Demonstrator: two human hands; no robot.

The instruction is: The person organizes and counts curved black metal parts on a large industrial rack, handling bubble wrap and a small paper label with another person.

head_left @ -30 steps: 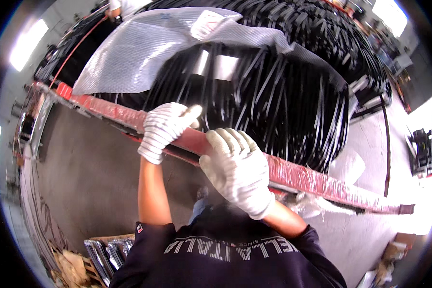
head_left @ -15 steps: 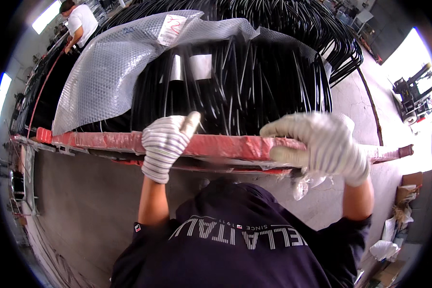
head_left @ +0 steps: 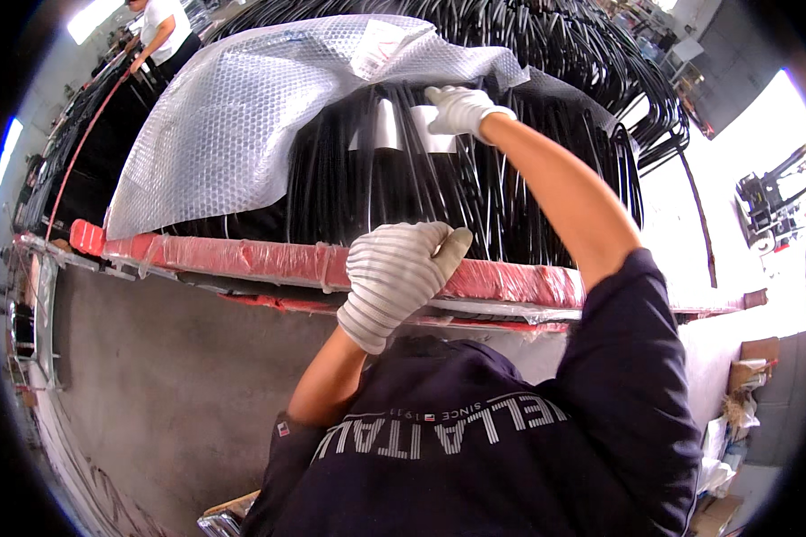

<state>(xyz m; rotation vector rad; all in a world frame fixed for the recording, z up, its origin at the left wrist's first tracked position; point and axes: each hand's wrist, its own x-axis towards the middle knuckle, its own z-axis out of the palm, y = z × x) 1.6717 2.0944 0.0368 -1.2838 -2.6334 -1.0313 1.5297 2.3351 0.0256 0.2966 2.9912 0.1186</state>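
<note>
Here, black strips [head_left: 331, 192] lie beyond a red rail [head_left: 224, 256]

The strips fill the middle and far side, bubble wrap [head_left: 228, 130] over their left part. The film-wrapped rail crosses nearer. The gloved left hand [head_left: 398, 277] curls over the rail, thumb apart; whether its grip clamps, I cannot tell. The gloved right hand [head_left: 464, 113] is over the strips, far middle, partly covering a white paper [head_left: 435, 140]; its fingers bend, grip unclear.
</note>
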